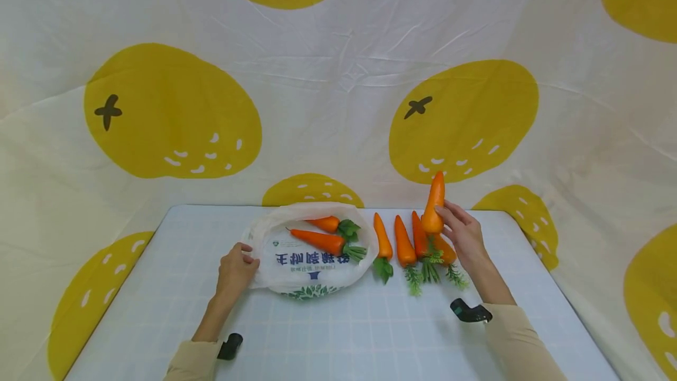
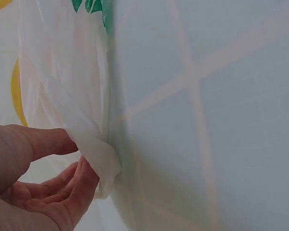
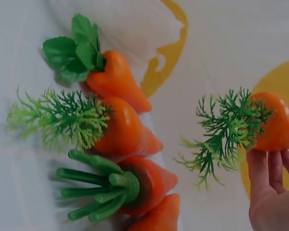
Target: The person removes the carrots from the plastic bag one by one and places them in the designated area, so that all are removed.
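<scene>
In the head view a white plastic bag (image 1: 262, 278) with printed lettering lies with its mouth spread wide. Two carrots with green tops, one higher (image 1: 329, 224) and one lower (image 1: 319, 241), lie within its rim. My left hand (image 1: 236, 266) pinches the left edge of the bag; the left wrist view shows thumb and fingers on the gathered plastic (image 2: 98, 161). My right hand (image 1: 464, 233) grips an orange carrot (image 1: 435, 207), tip up, raised above the row of other carrots. Feathery green leaves (image 3: 226, 125) hang from its top end in the right wrist view.
Several carrots stretch in a row right of the bag, the nearest (image 1: 383, 239) close to its rim, another (image 1: 404, 243) beside it. They lie on a pale checked tabletop (image 1: 338, 340). A white curtain (image 1: 328, 116) with yellow fruit shapes hangs behind the table.
</scene>
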{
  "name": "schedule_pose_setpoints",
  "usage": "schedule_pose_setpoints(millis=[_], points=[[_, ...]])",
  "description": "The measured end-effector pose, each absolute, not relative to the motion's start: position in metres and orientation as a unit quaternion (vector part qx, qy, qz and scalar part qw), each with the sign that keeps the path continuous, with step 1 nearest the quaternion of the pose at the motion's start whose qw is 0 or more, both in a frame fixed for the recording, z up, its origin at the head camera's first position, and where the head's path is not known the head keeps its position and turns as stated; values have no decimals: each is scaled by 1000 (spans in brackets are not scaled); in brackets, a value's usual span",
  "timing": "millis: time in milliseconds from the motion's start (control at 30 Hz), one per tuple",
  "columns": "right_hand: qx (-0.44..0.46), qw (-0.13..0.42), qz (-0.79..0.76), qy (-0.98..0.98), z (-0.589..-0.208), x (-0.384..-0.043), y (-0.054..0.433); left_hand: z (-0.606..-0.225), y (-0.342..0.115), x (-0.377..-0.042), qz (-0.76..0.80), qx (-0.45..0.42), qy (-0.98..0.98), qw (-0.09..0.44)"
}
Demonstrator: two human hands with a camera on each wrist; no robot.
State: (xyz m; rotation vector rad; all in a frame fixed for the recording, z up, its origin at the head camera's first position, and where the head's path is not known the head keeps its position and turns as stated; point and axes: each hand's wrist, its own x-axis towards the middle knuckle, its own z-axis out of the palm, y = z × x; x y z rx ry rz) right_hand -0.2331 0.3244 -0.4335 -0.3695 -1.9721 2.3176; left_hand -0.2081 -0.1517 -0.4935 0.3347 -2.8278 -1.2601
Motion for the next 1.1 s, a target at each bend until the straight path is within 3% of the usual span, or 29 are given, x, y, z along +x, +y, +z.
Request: schedule_pose_setpoints(millis=[467,1100], points=[[-165,37,716,-677,-440,-228,375,-498,-152,-211,-407,100,-908,18],[-258,-5,619,-741,-473,-227,417,-496,-152,-207,-406,101,-908,22]])
